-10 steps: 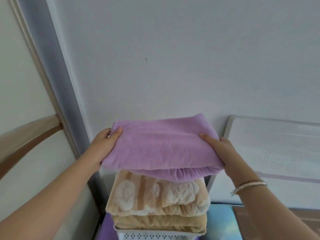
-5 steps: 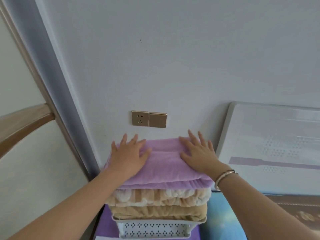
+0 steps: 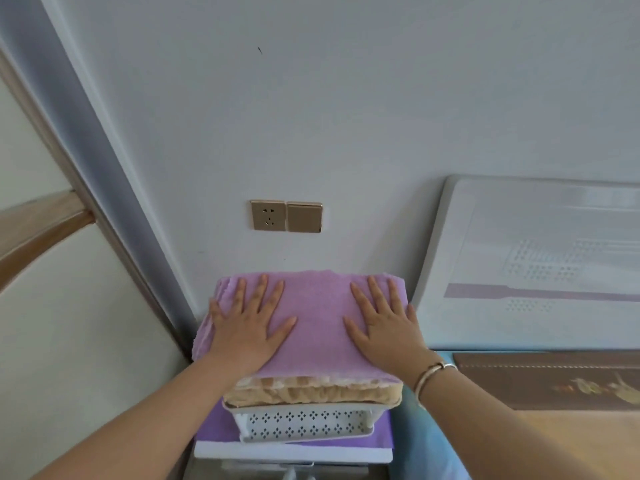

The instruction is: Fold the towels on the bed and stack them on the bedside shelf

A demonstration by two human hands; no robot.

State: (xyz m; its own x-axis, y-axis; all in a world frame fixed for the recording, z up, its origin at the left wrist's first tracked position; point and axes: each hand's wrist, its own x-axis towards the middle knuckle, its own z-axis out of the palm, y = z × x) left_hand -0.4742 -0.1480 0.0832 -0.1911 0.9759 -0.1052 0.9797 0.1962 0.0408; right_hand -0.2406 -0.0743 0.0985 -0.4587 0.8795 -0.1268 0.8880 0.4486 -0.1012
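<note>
Head view shows the purple towel [image 3: 315, 317] topping the beige towels [image 3: 311, 391] in the basket [image 3: 304, 424] below the socket [image 3: 268, 215]. Left hand [image 3: 247, 332] and right hand [image 3: 384, 332] press it flat, fingers straight, grasping nothing. Stacking looks nearly done; next, lift both hands without dragging it.
</note>
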